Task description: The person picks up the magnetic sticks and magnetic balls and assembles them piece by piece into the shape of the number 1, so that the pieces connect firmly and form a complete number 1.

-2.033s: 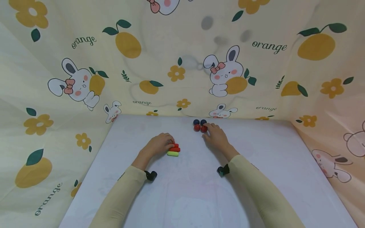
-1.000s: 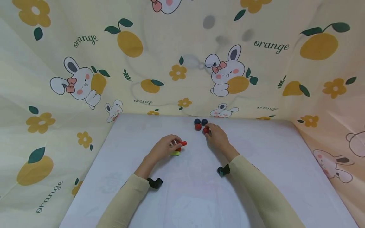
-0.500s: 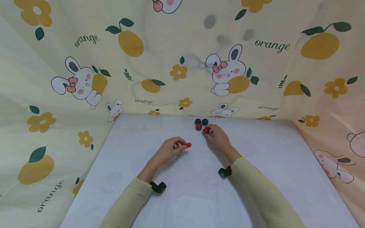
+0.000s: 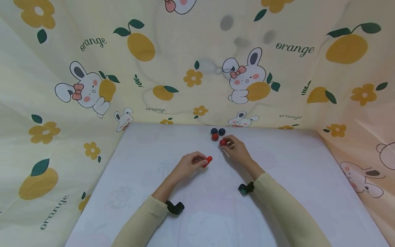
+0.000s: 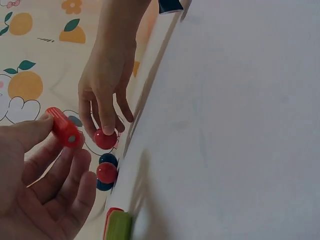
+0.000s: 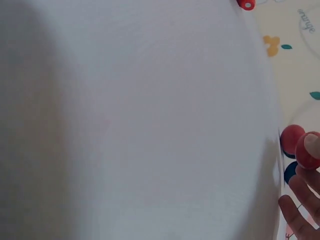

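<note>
My left hand [image 4: 189, 166] pinches a short red stick-like piece [image 4: 208, 160] between thumb and fingertips, off the table. In the left wrist view, this red piece [image 5: 64, 128] has a small round mark or hole at its end. My right hand [image 4: 240, 152] holds a red ball [image 4: 223, 142] by thumb and fingers, just in front of another red ball [image 4: 215, 137] and two dark blue balls [image 4: 222, 131]. A green stick-like piece [image 5: 120, 226] lies beside a red one [image 5: 108, 220] in the left wrist view; in the head view my left hand hides both.
A white table [image 4: 197, 212] lies under both arms. Behind and beside it hangs a cream cloth [image 4: 172, 73] printed with rabbits, oranges and flowers. Each wrist carries a small black camera [image 4: 175, 207].
My left hand has lifted a red piece from beside the others and moved it right, tilting it. My right hand has drawn one red ball away from the group, slightly nearer me.
</note>
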A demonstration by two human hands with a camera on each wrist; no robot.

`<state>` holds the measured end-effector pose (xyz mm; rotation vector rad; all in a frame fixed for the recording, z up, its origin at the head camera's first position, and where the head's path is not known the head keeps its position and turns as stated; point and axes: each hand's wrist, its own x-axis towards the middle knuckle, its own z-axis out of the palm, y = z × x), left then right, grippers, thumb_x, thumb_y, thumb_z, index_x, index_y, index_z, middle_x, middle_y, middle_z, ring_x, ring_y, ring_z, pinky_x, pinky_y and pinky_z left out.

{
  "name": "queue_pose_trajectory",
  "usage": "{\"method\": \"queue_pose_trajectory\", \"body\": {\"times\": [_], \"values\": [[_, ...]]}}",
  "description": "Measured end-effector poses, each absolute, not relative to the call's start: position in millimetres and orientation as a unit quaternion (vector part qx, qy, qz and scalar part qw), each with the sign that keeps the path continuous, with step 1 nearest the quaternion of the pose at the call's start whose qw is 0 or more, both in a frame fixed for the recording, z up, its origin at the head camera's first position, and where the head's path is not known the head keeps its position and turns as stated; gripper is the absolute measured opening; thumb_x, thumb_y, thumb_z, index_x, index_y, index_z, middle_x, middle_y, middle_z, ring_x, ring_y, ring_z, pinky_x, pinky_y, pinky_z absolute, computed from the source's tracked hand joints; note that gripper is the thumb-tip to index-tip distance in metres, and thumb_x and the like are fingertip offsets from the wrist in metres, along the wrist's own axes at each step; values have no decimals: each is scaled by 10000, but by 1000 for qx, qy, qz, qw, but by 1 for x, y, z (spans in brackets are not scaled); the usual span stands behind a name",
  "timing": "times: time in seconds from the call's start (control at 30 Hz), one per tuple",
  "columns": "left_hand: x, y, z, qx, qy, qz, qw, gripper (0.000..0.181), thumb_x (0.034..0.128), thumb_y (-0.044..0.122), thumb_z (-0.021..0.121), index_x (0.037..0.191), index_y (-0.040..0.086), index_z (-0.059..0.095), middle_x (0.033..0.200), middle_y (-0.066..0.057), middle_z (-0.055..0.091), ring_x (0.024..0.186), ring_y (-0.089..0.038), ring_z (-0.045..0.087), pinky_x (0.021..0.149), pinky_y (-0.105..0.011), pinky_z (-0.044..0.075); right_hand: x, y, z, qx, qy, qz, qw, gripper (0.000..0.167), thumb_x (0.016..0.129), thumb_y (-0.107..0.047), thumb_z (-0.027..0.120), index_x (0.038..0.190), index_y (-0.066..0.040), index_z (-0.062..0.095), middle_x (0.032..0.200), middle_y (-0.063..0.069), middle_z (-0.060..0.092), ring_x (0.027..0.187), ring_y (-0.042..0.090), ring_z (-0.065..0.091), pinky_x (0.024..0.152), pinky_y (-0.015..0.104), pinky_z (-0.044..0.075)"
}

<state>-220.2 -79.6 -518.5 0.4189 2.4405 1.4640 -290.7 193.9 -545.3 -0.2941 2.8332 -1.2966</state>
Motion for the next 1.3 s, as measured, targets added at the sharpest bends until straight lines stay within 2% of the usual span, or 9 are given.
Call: {"method": "queue_pose_trajectory", "body": {"times": [0.23,0.43,0.7,0.87,1.0,1.17,1.3], "values": [[-218,-74,-524,148,815,537,156,274,1056,341,716,1243,142,743,1040,6,756,916,-182,677,785,-322,577,-286,201,-545,-88,884,-458,5,420,1017,-151,753,1413,-138,612,1369,119,669,1181,318,655,1035,512,548],[-214,-69,-528,137,801,556,175,370,1063,367,700,1338,122,738,1106,-30,761,955,-200,686,832,-341,592,-280,204,-543,-96,868,-487,4,427,1014,-136,761,1415,-96,620,1373,144,688,1177,326,675,1037,508,548],[-208,-58,-535,109,785,574,207,358,1063,376,698,1326,136,741,1061,-6,749,922,-203,691,838,-328,585,-272,207,-544,-95,851,-516,14,447,1008,-191,786,1417,-96,634,1358,152,719,1160,335,699,893,331,580],[-204,-53,-539,111,778,583,206,371,1060,387,699,1324,129,732,1032,-6,768,896,-206,696,808,-336,573,-267,209,-545,-84,837,-540,24,462,1021,-238,774,1435,-92,632,1359,175,716,1174,351,697,811,281,568],[-203,-51,-542,109,784,576,202,361,1062,406,691,1329,165,722,1038,1,773,883,-201,690,775,-320,553,-264,209,-546,-86,819,-566,33,469,1030,-221,761,1454,-76,621,1354,193,711,1144,354,706,817,316,601],[-203,-48,-545,104,785,576,202,354,1061,412,692,1318,170,721,1032,-4,780,893,-198,686,774,-311,549,-259,208,-548,-93,805,-585,41,489,1031,-242,760,1475,-92,618,1369,204,690,1110,418,704,818,403,616],[-204,-43,-547,95,787,576,201,379,1056,415,700,1314,138,725,1056,1,784,909,-193,685,796,-312,562,-256,208,-548,-89,803,-588,47,472,1033,-271,758,1463,-118,638,1344,188,691,1082,413,706,818,356,605]]}}
